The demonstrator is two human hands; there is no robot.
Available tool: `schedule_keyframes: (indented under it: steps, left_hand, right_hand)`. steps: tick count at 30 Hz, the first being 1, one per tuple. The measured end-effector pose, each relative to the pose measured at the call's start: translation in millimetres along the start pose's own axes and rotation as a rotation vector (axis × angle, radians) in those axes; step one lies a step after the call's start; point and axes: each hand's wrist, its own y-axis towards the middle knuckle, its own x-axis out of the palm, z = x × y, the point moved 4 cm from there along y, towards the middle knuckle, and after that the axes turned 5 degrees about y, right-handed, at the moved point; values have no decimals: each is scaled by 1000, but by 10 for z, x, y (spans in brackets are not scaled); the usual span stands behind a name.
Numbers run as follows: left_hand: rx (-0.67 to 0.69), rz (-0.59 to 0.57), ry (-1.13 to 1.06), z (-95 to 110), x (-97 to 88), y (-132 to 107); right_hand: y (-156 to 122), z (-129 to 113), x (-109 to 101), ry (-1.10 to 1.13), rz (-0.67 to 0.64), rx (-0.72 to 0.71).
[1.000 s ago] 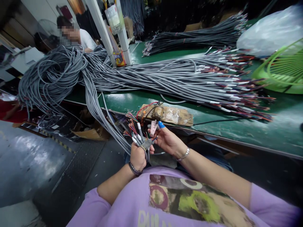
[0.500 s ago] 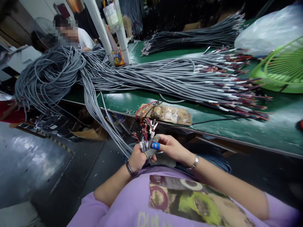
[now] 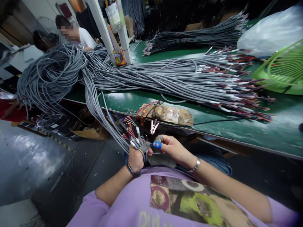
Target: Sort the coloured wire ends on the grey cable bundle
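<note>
Our left hand (image 3: 136, 160) is closed firmly round a bundle of grey cables (image 3: 106, 126), its grey-wrapped thumb pressed across them below the white bands, with the stripped coloured wires fanning out above the fist. Our right hand (image 3: 171, 147), its thumb wrapped in blue, has thumb and forefinger drawn close together just beside that fist; we cannot tell whether a wire lies between the tips.

A second ago our right hand was up at the pink clip (image 3: 154, 127); now it is lower, and the clip stands bare at the front edge of the wooden board (image 3: 177, 116). Half a second ago the wire ends stood upright by the clip and our hands were pressed together; now the ends lean left, clear of it.

The bundle runs up leftward to the big pile of grey cables (image 3: 146, 75) on the green table (image 3: 286, 132). A clear pouch (image 3: 115, 15) on the post holds something whitish. The open cardboard box (image 3: 91, 130) below has dark contents we cannot make out. What the green basket (image 3: 281, 67) and the whitish plastic bag (image 3: 272, 33) hold is hidden.
</note>
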Motion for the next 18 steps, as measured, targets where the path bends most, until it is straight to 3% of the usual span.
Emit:
schedule_keyframes:
  steps: [3,8,14,18]
  left_hand:
    - [-19,40,-19,7,-8,2]
    - [-14,27,39,8,10,-10]
    - [-20,-22,91,-18,35,-26]
    - [-18,-10,86,-18,26,-21]
  right_hand:
    - [-14,19,0,-19,-55,29]
    - [24,-51,43,-6,18,-8]
    - [53,-161,263,66,-123,6]
    - [52,-82,189,50,-8,4]
